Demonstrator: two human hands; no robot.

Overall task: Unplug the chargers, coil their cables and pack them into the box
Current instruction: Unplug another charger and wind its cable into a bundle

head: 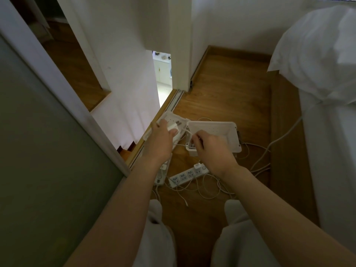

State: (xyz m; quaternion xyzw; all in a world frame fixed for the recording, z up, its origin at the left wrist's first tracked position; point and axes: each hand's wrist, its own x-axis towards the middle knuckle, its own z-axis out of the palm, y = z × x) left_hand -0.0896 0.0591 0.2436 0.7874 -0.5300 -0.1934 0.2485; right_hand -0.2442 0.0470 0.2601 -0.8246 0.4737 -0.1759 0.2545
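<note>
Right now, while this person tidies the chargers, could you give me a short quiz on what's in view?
1. True or false: the left hand holds a white charger whose prongs are free of any socket.
2. What does the right hand pinch? A) a thin white cable B) a spoon C) a pen
3. Fill in: another charger sits plugged into a power strip on the wooden ____.
Key: 1 true; 2 A; 3 floor.
</note>
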